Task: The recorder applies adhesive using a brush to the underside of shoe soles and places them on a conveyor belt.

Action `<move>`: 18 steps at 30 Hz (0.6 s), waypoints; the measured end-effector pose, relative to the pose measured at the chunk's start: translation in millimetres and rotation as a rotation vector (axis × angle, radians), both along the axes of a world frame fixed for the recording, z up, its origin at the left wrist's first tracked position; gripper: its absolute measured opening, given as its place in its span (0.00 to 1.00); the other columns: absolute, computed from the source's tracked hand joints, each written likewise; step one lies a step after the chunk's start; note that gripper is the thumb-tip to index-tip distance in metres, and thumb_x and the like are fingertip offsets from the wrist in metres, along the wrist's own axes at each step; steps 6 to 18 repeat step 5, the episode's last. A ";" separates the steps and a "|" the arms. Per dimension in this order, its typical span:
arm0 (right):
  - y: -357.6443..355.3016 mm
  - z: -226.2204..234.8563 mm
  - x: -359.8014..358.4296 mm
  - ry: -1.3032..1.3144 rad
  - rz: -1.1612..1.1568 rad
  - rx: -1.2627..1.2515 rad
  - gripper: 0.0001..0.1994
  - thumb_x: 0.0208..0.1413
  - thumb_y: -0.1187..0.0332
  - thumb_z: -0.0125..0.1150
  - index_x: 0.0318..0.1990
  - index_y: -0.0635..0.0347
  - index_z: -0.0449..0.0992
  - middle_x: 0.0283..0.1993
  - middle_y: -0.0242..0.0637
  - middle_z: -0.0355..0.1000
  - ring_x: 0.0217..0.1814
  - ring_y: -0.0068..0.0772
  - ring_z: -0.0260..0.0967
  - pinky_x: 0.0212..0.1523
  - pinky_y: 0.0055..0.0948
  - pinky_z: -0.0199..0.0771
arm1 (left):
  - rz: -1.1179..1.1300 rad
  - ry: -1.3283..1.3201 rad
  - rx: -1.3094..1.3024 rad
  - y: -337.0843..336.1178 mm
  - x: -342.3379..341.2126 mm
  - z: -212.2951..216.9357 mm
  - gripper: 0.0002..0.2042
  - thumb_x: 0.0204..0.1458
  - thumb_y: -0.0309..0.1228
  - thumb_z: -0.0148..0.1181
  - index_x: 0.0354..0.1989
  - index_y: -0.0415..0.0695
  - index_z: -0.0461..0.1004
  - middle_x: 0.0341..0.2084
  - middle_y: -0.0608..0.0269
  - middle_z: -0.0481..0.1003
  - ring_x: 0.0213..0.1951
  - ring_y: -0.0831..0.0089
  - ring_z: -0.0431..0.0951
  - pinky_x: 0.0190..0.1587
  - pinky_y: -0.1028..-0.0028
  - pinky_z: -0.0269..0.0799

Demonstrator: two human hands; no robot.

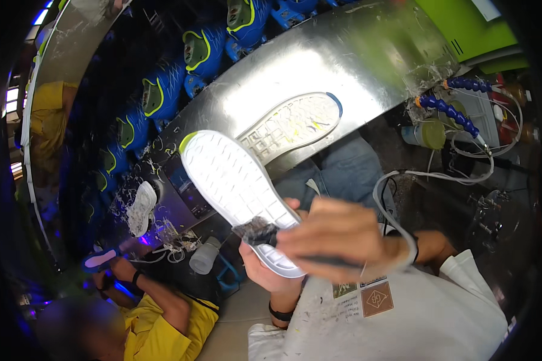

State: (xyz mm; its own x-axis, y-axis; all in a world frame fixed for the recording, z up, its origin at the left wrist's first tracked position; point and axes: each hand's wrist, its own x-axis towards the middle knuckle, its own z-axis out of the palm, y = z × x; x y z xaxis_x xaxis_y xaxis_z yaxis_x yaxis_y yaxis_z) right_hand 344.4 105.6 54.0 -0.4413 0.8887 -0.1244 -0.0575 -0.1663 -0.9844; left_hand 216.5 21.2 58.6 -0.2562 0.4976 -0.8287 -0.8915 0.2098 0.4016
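Observation:
A white shoe sole [232, 177] with a grooved face and a yellow-green tip is held up in front of me, tilted. My left hand [262, 268] grips it from beneath near its lower end, with fingers showing along both edges. Over that end, my right hand [337, 237], blurred by motion, is closed around a brush [256, 231] with dark bristles, which lie against the sole. The brush's dark handle partly shows under the palm. Behind the held sole, a second sole [301, 123] with a blue tip lies on the metal bench, partly covered.
Blue shoe uppers [162, 93] stand in a row beyond the metal bench [367, 66]. Scraps surround another white sole [141, 207] at left. A co-worker in yellow [168, 325] handles a shoe at lower left. Blue flexible hoses [448, 111] and a pale hose [427, 174] are at right.

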 end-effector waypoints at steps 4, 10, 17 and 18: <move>-15.5 19.6 24.1 0.247 0.181 -0.193 0.13 0.51 0.73 0.70 0.44 0.64 0.81 0.44 0.47 0.78 0.42 0.48 0.78 0.44 0.38 0.78 | -0.148 -0.559 0.185 5.3 -18.6 -16.7 0.41 0.59 0.60 0.42 0.69 0.36 0.53 0.56 0.33 0.66 0.41 0.51 0.77 0.35 0.59 0.77; 1.0 11.6 38.7 0.336 0.282 -0.317 0.14 0.54 0.71 0.69 0.48 0.67 0.81 0.49 0.52 0.78 0.46 0.50 0.79 0.49 0.35 0.78 | -0.085 -0.517 0.225 8.6 -10.5 -14.5 0.41 0.58 0.60 0.44 0.69 0.37 0.53 0.55 0.34 0.66 0.41 0.50 0.77 0.36 0.56 0.78; 1.0 11.6 38.7 0.336 0.282 -0.317 0.14 0.54 0.71 0.69 0.48 0.67 0.81 0.49 0.52 0.78 0.46 0.50 0.79 0.49 0.35 0.78 | -0.085 -0.517 0.225 8.6 -10.5 -14.5 0.41 0.58 0.60 0.44 0.69 0.37 0.53 0.55 0.34 0.66 0.41 0.50 0.77 0.36 0.56 0.78; 1.0 11.6 38.7 0.336 0.282 -0.317 0.14 0.54 0.71 0.69 0.48 0.67 0.81 0.49 0.52 0.78 0.46 0.50 0.79 0.49 0.35 0.78 | -0.085 -0.517 0.225 8.6 -10.5 -14.5 0.41 0.58 0.60 0.44 0.69 0.37 0.53 0.55 0.34 0.66 0.41 0.50 0.77 0.36 0.56 0.78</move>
